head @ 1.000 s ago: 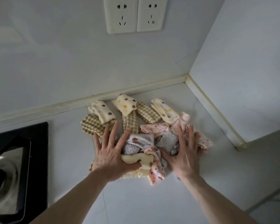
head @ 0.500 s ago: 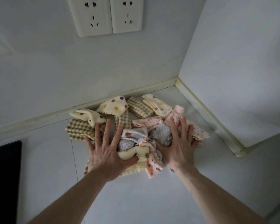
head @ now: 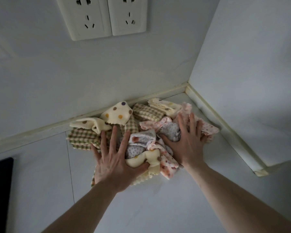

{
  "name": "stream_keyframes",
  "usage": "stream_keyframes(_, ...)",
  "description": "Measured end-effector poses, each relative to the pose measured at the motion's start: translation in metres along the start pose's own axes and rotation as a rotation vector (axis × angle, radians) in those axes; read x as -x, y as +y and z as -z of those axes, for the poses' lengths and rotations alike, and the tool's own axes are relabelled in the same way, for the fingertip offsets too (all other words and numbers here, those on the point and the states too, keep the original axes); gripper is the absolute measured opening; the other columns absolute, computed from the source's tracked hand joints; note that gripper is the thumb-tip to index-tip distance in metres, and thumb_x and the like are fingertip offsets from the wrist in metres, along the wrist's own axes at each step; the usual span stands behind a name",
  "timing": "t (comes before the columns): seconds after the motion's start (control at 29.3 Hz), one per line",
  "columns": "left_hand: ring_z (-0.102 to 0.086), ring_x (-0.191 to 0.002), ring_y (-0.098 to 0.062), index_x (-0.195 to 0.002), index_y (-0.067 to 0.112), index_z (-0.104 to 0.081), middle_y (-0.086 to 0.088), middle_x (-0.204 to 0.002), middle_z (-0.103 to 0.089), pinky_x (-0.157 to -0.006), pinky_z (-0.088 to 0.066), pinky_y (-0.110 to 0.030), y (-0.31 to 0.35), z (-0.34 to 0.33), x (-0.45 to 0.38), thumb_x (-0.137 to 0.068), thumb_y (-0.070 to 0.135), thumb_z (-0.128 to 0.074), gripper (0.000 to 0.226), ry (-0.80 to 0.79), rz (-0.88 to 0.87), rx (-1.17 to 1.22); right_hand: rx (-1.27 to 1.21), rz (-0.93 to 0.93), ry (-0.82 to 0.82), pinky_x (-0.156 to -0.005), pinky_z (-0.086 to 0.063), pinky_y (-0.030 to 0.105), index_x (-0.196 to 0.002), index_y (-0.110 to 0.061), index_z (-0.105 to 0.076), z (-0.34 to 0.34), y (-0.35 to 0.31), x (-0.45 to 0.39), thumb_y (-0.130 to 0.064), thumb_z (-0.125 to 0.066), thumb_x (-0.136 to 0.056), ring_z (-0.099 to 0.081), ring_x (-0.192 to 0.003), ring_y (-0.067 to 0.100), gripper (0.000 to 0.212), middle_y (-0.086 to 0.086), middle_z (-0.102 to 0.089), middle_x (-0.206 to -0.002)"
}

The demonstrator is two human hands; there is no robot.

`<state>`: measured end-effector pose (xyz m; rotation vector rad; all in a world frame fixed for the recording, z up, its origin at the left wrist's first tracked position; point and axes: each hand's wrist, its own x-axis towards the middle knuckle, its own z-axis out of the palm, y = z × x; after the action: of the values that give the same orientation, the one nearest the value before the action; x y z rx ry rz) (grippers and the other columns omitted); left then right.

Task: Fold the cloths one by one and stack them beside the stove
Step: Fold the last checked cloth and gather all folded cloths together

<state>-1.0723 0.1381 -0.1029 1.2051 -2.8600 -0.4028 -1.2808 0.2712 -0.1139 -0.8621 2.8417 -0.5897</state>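
A heap of small cloths (head: 141,132) lies on the white counter, pressed against the back wall near the corner. It holds cream cloths with coloured dots (head: 118,113), green-checked cloths (head: 81,137), pink-flowered cloths (head: 208,128) and a grey-dotted cloth (head: 171,130). My left hand (head: 114,158) lies flat on the heap's left side, fingers spread, thumb pressing a rolled cream cloth (head: 141,161). My right hand (head: 188,138) presses flat on the right side, over pink and grey cloths. Neither hand grips anything.
The black stove (head: 0,190) shows at the left edge. Two white wall sockets (head: 104,15) sit above on the back wall. A side wall (head: 250,64) closes the corner at the right, with a raised cream trim (head: 222,118) along the counter.
Both hands have pushed the heap back toward the wall; the far cloths now bunch against it. The view has shifted right, so less of the stove shows.
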Motion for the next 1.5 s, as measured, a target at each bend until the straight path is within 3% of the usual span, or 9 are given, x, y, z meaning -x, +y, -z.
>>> stream_keyframes(0.44, 0.029, -0.154, -0.023, -0.159, 0.049, 0.008, 0.012, -0.169, 0.021, -0.123, 0.009, -0.063, 0.004, -0.005, -0.011, -0.06, 0.107, -0.028, 0.121, 0.044, 0.023, 0.036, -0.025, 0.019, 0.053, -0.12, -0.012, 0.07, -0.159, -0.045, -0.016, -0.004, 0.001, -0.051, -0.09, -0.046, -0.079, -0.005, -0.157, 0.035, 0.096, -0.007, -0.005, -0.171)
stream_keyframes(0.55, 0.026, -0.154, -0.023, -0.159, 0.049, 0.006, 0.013, -0.17, 0.017, -0.123, 0.009, -0.062, 0.005, -0.004, -0.012, -0.06, 0.107, -0.027, 0.12, 0.045, 0.027, 0.049, -0.172, 0.061, 0.189, -0.121, -0.022, 0.062, -0.153, -0.043, -0.037, 0.002, 0.007, -0.036, -0.075, -0.05, -0.089, -0.018, -0.156, 0.022, 0.073, -0.008, -0.023, -0.168)
stream_keyframes(0.65, 0.025, -0.155, -0.024, -0.159, 0.049, 0.007, 0.012, -0.17, 0.015, -0.123, 0.008, -0.062, 0.006, -0.002, -0.014, -0.06, 0.107, -0.025, 0.119, 0.04, 0.02, 0.047, -0.216, 0.156, 0.384, -0.119, -0.028, 0.059, -0.146, -0.026, -0.054, 0.007, 0.023, -0.002, -0.062, -0.046, -0.097, -0.032, -0.151, 0.022, 0.062, 0.001, -0.041, -0.16)
stream_keyframes(0.72, 0.024, -0.155, -0.024, -0.159, 0.048, 0.006, 0.012, -0.17, 0.014, -0.123, 0.008, -0.062, 0.007, -0.001, -0.015, -0.061, 0.107, -0.024, 0.119, 0.037, 0.018, 0.044, -0.21, 0.144, 0.37, -0.119, -0.029, 0.058, -0.15, -0.021, -0.048, 0.005, 0.032, 0.032, -0.058, -0.044, -0.097, -0.031, -0.151, 0.026, 0.065, 0.005, -0.034, -0.164)
stream_keyframes(0.89, 0.023, -0.155, -0.026, -0.159, 0.048, 0.008, 0.012, -0.17, 0.015, -0.122, 0.006, -0.065, 0.009, 0.002, -0.013, -0.061, 0.105, -0.027, 0.118, 0.016, 0.02, 0.044, -0.039, 0.063, 0.156, -0.125, -0.018, 0.054, -0.162, -0.028, -0.021, -0.002, 0.038, 0.081, -0.068, -0.031, -0.093, -0.021, -0.155, 0.03, 0.081, 0.002, -0.016, -0.17)
stream_keyframes(0.99, 0.023, -0.155, -0.028, -0.159, 0.047, 0.01, 0.012, -0.17, 0.015, -0.121, 0.007, -0.066, 0.012, 0.002, -0.013, -0.062, 0.105, -0.026, 0.118, -0.008, 0.018, 0.02, 0.057, 0.022, 0.13, -0.124, -0.021, 0.056, -0.161, -0.027, -0.023, -0.006, 0.036, 0.075, -0.069, -0.031, -0.092, -0.027, -0.152, 0.035, 0.082, 0.006, -0.021, -0.169)
stream_keyframes(1.26, 0.013, -0.155, -0.037, -0.16, 0.042, 0.002, 0.005, -0.171, -0.003, -0.117, 0.007, -0.071, 0.041, -0.002, -0.03, -0.063, 0.103, -0.02, 0.117, -0.054, 0.075, -0.031, 0.0, -0.036, 0.164, -0.127, -0.017, 0.048, -0.16, -0.022, -0.031, -0.005, 0.036, 0.071, -0.066, -0.024, -0.095, -0.029, -0.152, 0.027, 0.078, 0.006, -0.028, -0.167)
stream_keyframes(1.5, 0.017, -0.154, -0.039, -0.161, 0.036, 0.0, -0.002, -0.171, -0.001, -0.115, 0.006, -0.074, 0.084, -0.006, -0.049, -0.063, 0.101, -0.024, 0.12, -0.096, 0.124, 0.033, -0.023, -0.067, 0.172, -0.127, -0.018, 0.044, -0.159, -0.022, -0.031, -0.005, 0.034, 0.07, -0.071, -0.022, -0.095, -0.034, -0.149, 0.026, 0.081, 0.004, -0.028, -0.167)
